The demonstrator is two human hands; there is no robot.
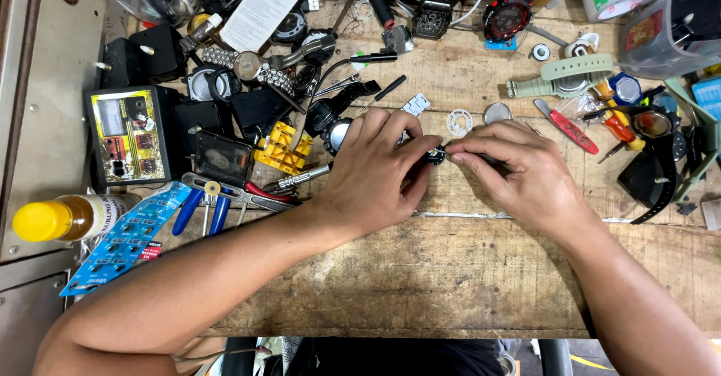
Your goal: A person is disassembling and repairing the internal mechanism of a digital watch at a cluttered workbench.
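My left hand (375, 169) rests on the wooden workbench (420, 278) and pinches a small dark round watch part (434, 154) between thumb and fingertips. My right hand (518, 169) meets it from the right, fingers closed on a thin tool whose tip touches that part; most of the tool is hidden under the fingers. Just behind the hands lie a white round plastic ring (459, 123), a round metal case back (496, 113) and a short metal band piece (415, 105).
Left of the hands are a yellow case holder (282, 149), blue-handled pliers (201, 209), a black tester box (129, 137), a yellow-capped bottle (64, 218) and a blue battery card (124, 239). Right: red screwdrivers (571, 130), a green watch (567, 79), black straps (653, 173).
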